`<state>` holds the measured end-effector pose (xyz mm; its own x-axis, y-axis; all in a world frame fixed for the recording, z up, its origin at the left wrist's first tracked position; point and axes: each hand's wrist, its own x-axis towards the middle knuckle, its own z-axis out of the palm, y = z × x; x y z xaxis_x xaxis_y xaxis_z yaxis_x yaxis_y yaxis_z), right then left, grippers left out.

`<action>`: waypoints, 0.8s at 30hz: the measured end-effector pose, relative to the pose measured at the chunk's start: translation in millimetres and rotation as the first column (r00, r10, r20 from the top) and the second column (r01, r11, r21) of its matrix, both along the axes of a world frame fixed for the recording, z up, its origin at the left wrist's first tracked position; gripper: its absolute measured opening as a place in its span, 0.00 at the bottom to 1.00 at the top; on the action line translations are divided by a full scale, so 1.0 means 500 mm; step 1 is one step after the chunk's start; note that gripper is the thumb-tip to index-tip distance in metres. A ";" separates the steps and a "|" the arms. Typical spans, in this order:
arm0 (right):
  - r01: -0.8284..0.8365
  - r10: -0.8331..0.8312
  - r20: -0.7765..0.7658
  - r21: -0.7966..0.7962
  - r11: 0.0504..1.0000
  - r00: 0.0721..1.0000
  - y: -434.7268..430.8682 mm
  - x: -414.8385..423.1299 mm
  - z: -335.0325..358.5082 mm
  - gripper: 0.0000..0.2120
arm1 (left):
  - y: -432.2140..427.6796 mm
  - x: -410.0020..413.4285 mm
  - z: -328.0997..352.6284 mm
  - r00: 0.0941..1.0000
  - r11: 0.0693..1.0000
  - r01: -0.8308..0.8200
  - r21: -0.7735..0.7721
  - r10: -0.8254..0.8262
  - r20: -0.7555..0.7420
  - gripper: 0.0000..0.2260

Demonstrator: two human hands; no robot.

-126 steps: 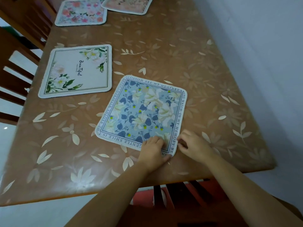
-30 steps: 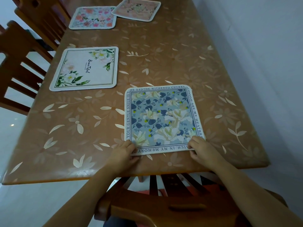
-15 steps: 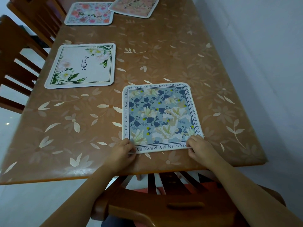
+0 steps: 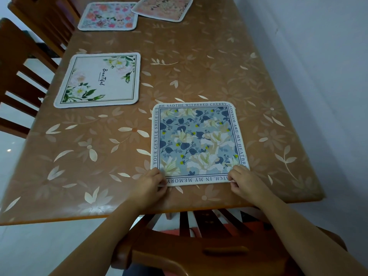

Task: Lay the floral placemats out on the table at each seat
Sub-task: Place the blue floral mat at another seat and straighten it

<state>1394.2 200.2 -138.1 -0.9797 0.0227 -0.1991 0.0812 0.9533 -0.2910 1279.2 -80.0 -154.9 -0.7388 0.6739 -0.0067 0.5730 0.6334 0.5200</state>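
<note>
The blue placemat (image 4: 197,144) is now lying square to the near edge of the surface (image 4: 199,66), where a few seconds ago it was sitting skewed, one corner pointing at the person and both hands crowding that single corner. The hands are now spreading apart: the left hand (image 4: 151,184) is pinching the near-left corner and the right hand (image 4: 245,182) is pinching the near-right corner, fingers curling over the white border. Over the last second the mat is hardly shifting any more, which suggests the straightening is finishing rather than starting. It is resting flat, directly in front of the wooden chair (image 4: 179,251) at this end. The white placemat (image 4: 97,80) is lying to the left, with the bright floral placemat (image 4: 108,15) and the pink placemat (image 4: 163,7) at the far end. By my judgement this seat is nearly getting settled, with only letting go remaining here.
</note>
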 end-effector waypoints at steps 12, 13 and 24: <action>0.002 -0.002 -0.028 0.021 1.000 1.000 0.008 -0.001 0.001 0.02 | -0.004 0.008 0.003 1.000 0.999 -0.005 -0.041 0.006 0.018 0.04; 0.012 -0.012 -0.024 0.014 1.000 1.000 0.010 -0.003 0.001 0.02 | -0.003 0.008 0.004 1.000 0.999 -0.001 -0.047 0.002 0.023 0.04; 0.046 -0.045 -0.027 0.026 0.999 0.999 0.009 0.000 -0.005 0.02 | 0.000 0.010 0.007 1.000 0.999 -0.001 -0.046 0.002 0.019 0.05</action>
<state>1394.1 204.6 -140.7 -0.9824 0.0722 -0.1723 0.1173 0.9562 -0.2683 1284.0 -79.8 -151.2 -0.7391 0.6716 -0.0518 0.5626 0.6578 0.5008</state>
